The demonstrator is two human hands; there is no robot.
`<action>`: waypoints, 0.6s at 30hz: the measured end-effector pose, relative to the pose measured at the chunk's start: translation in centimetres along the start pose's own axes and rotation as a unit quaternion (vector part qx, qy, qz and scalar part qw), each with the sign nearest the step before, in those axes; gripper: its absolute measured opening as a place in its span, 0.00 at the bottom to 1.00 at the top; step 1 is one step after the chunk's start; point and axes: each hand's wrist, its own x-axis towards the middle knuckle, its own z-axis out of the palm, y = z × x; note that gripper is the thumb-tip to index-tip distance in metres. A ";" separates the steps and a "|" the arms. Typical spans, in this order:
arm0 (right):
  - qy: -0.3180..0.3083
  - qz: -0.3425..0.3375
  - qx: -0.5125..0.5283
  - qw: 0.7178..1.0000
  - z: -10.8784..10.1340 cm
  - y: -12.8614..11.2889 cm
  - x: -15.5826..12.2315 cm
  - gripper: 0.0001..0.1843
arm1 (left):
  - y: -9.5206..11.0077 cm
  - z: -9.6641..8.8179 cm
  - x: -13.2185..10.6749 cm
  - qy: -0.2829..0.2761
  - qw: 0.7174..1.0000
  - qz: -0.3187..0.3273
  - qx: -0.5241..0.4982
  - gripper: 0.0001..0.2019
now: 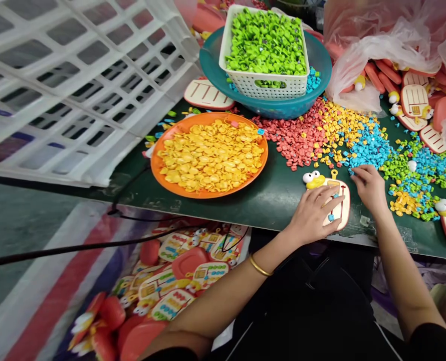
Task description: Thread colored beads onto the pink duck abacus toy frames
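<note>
My left hand (315, 213) lies over a cream toy board (342, 213) with a red rim, its fingers spread across the face and holding it against the table. The board has a yellow beak, bulging white eyes and a yellow loop at its top. Small blue pieces (331, 217) sit in its slots, partly covered by my fingers. Just right of the board, my right hand (369, 188) is closed in a pinch at the near edge of a heap of blue pieces (369, 145). A bit of blue shows at its fingertips.
An orange plate (159, 173) holds yellow discs. Behind it, a white basket (270, 82) of green pieces stands in a teal basin (211, 55). Red pieces (294, 135) and mixed colours spread rightward. A white crate (95, 100) leans at left; finished-looking boards (178, 303) lie below the table.
</note>
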 end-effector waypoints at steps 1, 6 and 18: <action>-0.018 -0.007 -0.027 0.999 -0.1 0.5 0.7 0.12 | 0.0 0.0 0.0 -0.009 1.000 0.006 0.004 0.24; -0.073 -0.001 -0.039 0.997 -0.9 0.9 0.6 0.10 | 0.2 0.3 0.0 0.019 0.999 -0.031 -0.001 0.25; -0.071 -0.029 -0.032 0.997 -0.4 0.2 -1.1 0.12 | 0.5 0.2 -0.1 0.007 0.999 -0.045 0.004 0.21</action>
